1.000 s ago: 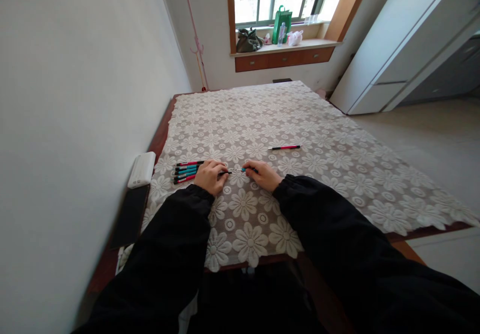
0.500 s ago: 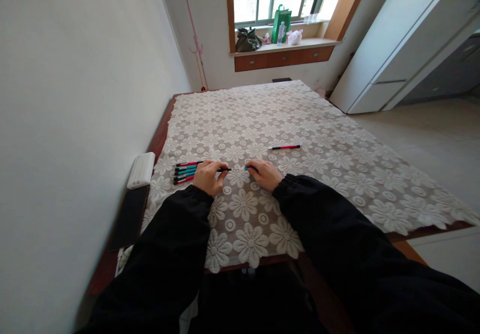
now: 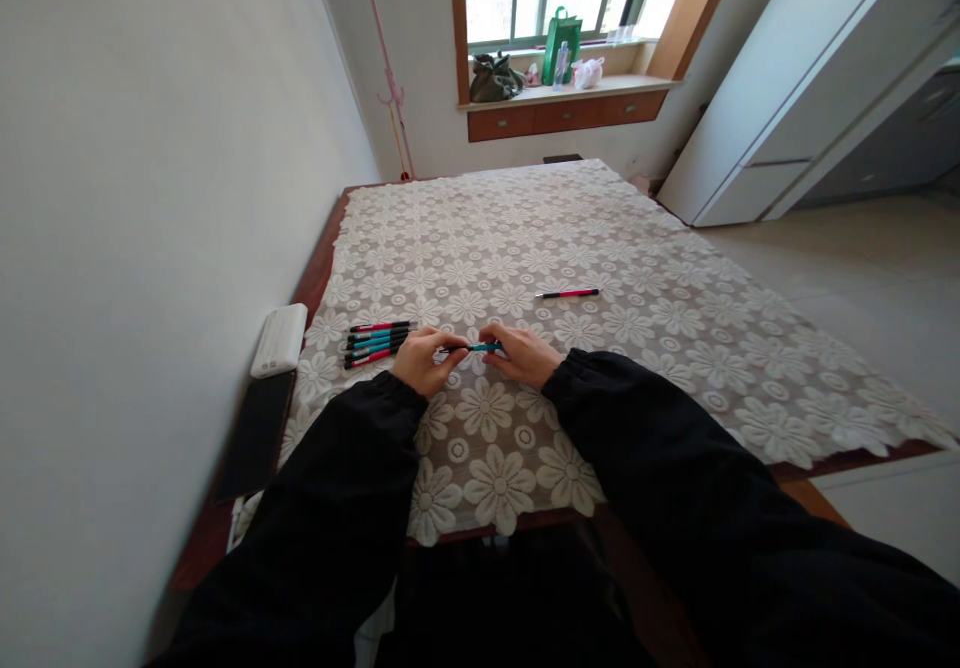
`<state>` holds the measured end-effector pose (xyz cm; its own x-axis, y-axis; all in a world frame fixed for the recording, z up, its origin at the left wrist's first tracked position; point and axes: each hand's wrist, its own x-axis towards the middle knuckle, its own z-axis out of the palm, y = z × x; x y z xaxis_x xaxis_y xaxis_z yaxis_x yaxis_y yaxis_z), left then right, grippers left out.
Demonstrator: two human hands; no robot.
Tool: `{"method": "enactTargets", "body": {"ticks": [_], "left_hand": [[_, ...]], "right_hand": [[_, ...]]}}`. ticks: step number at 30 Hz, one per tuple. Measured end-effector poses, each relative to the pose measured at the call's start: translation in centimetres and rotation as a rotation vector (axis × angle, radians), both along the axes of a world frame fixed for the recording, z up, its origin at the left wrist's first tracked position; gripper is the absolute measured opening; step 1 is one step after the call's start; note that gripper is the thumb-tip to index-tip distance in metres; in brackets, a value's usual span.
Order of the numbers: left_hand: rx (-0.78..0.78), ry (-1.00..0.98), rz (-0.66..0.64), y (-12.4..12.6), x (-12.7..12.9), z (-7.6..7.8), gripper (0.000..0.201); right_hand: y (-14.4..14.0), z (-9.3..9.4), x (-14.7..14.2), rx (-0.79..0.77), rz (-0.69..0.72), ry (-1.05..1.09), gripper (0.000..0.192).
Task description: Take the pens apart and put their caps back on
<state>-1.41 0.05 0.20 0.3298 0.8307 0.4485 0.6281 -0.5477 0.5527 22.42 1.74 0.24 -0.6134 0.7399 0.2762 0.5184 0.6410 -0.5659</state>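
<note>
My left hand (image 3: 421,361) pinches the dark end of a blue and black pen (image 3: 484,347) just above the tablecloth. From the other side, the fingers of my right hand (image 3: 528,356) are closed on its blue barrel. The two parts of the pen meet between my hands, though my fingertips hide much of it. Just left of my left hand lies a row of several red and blue pens (image 3: 373,342) with black ends. A single red and black pen (image 3: 571,294) rests beyond my right hand.
A cream floral lace tablecloth (image 3: 499,488) covers the table. At the left edge, by the wall, are a white box-shaped device (image 3: 280,340) and a dark flat object (image 3: 257,438). Bags stand on the far windowsill (image 3: 555,94); a white fridge (image 3: 795,78) is at right.
The blue barrel in my right hand and the dark part in my left, apart before with a thin piece between them, have come together. My hands are closer to each other.
</note>
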Motion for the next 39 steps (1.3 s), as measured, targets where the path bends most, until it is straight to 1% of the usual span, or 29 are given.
{"method": "enactTargets", "body": {"ticks": [3, 4, 6, 7, 9, 10, 13, 15, 17, 20, 22, 26, 28, 30, 34, 35, 38, 39], "left_hand": [[0.020, 0.012, -0.027, 0.0, 0.0, 0.0, 0.015], [0.021, 0.017, -0.034, 0.0, 0.0, 0.0, 0.015], [0.005, 0.005, -0.028, 0.0, 0.0, 0.0, 0.015], [-0.009, -0.012, -0.015, 0.0, 0.0, 0.0, 0.016], [-0.033, -0.051, 0.013, -0.1, 0.1, -0.1, 0.016], [-0.038, -0.066, 0.020, -0.1, 0.1, -0.1, 0.016], [-0.033, -0.082, 0.018, -0.1, 0.1, 0.0, 0.015], [-0.033, -0.082, 0.023, -0.2, 0.2, 0.1, 0.015], [-0.039, -0.081, 0.039, -0.1, 0.1, 0.1, 0.015], [-0.046, -0.078, 0.037, -0.1, 0.1, 0.0, 0.015], [-0.047, -0.082, 0.032, 0.0, 0.0, -0.1, 0.015], [-0.049, -0.107, 0.067, 0.1, -0.1, 0.0, 0.013], [-0.046, -0.119, 0.074, 0.1, -0.1, 0.1, 0.012], [-0.039, -0.121, 0.074, 0.1, -0.1, 0.2, 0.012], [-0.031, -0.135, 0.100, 0.2, -0.1, 0.2, 0.012], [-0.030, -0.141, 0.098, 0.2, -0.1, 0.1, 0.012], [-0.030, -0.137, 0.071, 0.4, -0.1, 0.0, 0.012], [-0.031, -0.141, 0.070, 0.4, -0.2, -0.1, 0.012]], "right_hand": [[-0.1, 0.4, 0.0, 0.013, -0.010, -0.017, 0.010], [-0.2, 0.6, 0.0, 0.020, -0.018, -0.033, 0.010], [-0.3, 0.9, -0.1, 0.026, -0.040, -0.066, 0.022], [-0.4, 0.9, -0.1, 0.023, -0.052, -0.073, 0.023], [-0.4, 1.0, -0.1, 0.021, -0.071, -0.067, 0.019], [-0.4, 0.9, 0.0, 0.024, -0.075, -0.066, 0.020], [-0.3, 0.9, 0.0, 0.042, -0.075, -0.111, 0.017], [-0.2, 0.8, 0.1, 0.046, -0.088, -0.120, 0.022], [-0.2, 0.9, 0.1, 0.059, -0.101, -0.098, 0.019], [-0.1, 0.9, 0.2, 0.103, -0.092, -0.112, 0.017], [-0.1, 0.9, 0.3, 0.117, -0.098, -0.125, 0.020], [0.2, 0.7, 0.5, 0.141, -0.090, -0.075, 0.020], [0.3, 0.6, 0.7, 0.161, -0.080, -0.091, 0.016], [0.5, 0.6, 0.8, 0.162, -0.090, -0.101, 0.018], [0.5, 0.7, 0.9, 0.174, -0.113, -0.027, 0.022], [0.6, 0.8, 1.0, 0.188, -0.110, -0.028, 0.022], [0.6, 0.9, 1.0, 0.203, -0.118, -0.069, 0.032], [0.6, 0.9, 1.0, 0.190, -0.127, -0.062, 0.030]]}}
